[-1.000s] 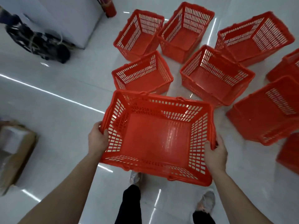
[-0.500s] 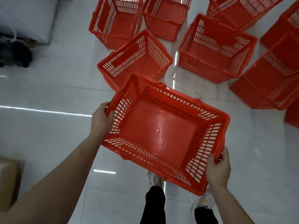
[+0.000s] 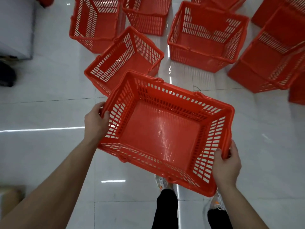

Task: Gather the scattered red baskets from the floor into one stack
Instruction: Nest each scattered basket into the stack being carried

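I carry an empty red basket [image 3: 161, 133] in the air above the white tiled floor, turned at an angle. My left hand [image 3: 95, 119] grips its left short rim, and my right hand [image 3: 227, 164] grips the right short rim. Just beyond it a second red basket [image 3: 125, 58] stands on the floor, its near corner hidden under the one I hold. Several more red baskets stand further off, among them one at the back left [image 3: 94, 22], one in the middle [image 3: 206, 37] and one at the right [image 3: 270, 57].
My feet in pale shoes [image 3: 162, 182] stand under the held basket. A grey cabinet [image 3: 14, 25] with a dark object [image 3: 6, 75] beside it is at the left. A cardboard box [image 3: 9, 195] sits at the lower left. Bare floor [image 3: 41, 113] lies to the left.
The held basket has turned clockwise and come closer to the nearest floor basket. The view has moved forward, so the floor baskets sit nearer and larger.
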